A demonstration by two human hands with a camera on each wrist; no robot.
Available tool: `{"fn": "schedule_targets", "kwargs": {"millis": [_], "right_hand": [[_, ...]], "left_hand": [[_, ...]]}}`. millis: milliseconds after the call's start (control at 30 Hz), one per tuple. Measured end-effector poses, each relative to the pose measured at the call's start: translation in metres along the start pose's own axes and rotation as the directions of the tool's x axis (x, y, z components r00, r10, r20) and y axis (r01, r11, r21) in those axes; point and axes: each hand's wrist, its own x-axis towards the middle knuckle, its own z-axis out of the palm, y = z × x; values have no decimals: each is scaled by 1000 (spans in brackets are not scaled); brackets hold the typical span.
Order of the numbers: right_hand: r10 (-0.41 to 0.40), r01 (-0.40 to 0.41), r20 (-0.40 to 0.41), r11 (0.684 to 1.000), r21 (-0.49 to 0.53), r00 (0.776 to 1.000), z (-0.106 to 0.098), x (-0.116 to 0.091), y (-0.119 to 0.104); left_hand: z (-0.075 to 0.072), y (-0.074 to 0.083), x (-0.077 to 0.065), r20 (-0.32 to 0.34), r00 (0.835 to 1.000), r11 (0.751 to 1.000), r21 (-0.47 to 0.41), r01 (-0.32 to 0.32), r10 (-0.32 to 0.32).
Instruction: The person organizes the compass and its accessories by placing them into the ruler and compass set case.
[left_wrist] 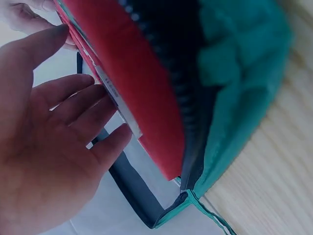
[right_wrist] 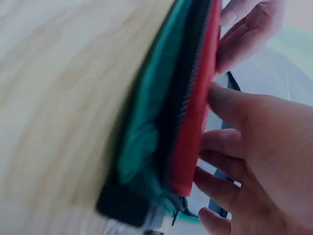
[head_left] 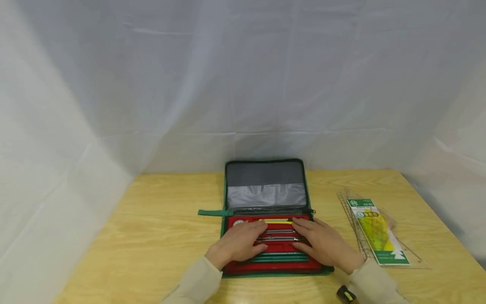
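A green zip case [head_left: 265, 174] lies unfolded on the table, its grey-lined lid leaning back. Inside its near half is a red tray [head_left: 273, 267] holding a yellow stick-like item [head_left: 279, 221], slim metal tools [head_left: 279, 239] and green pencil-like sticks [head_left: 281, 256]. My left hand [head_left: 240, 241] rests on the tray's left part, fingers extended; in the left wrist view the fingertips [left_wrist: 120, 134] touch the tray's face. On the right part lies my right hand [head_left: 326, 245], also spread, its thumb [right_wrist: 230, 100] against the tray. The hands partly cover the contents.
Right of the case lie a clear set square [head_left: 411, 253], a clear ruler [head_left: 353, 219] and a green-and-white packet [head_left: 391, 257] with yellow contents. A small black object [head_left: 345, 294] sits by the right sleeve. White sheeting [head_left: 265, 84] stands behind the wooden table [head_left: 163, 223].
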Motion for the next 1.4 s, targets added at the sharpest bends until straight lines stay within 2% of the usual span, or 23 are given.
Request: {"fn": "schedule_targets", "kwargs": {"millis": [200, 400, 567, 700, 900, 1133, 1400], "right_hand": [[9, -9, -19, 1000, 8, 1000, 2, -1, -2], [39, -35, -45, 997, 74, 998, 6, -1, 2], [77, -65, -143, 994, 85, 987, 6, -9, 17], [101, -89, -232, 994, 63, 967, 5, -19, 32], [141, -131, -303, 990, 55, 942, 8, -33, 49], [191, -163, -306, 980, 114, 933, 10, -50, 57], [242, -221, -314, 970, 102, 918, 3, -57, 54]], "left_hand": [[0, 1, 0, -23, 1000, 1000, 12, -3, 4], [-2, -1, 2, -44, 999, 1000, 7, -20, 20], [-9, -3, 5, -80, 996, 998, -45, -37, 33], [-11, -3, 8, -106, 993, 996, -70, -59, 52], [-7, 1, 12, -59, 997, 993, -100, -63, 57], [-6, 9, 12, -49, 996, 991, -107, -85, 80], [0, 18, 16, -30, 991, 988, -82, -130, 128]]}}
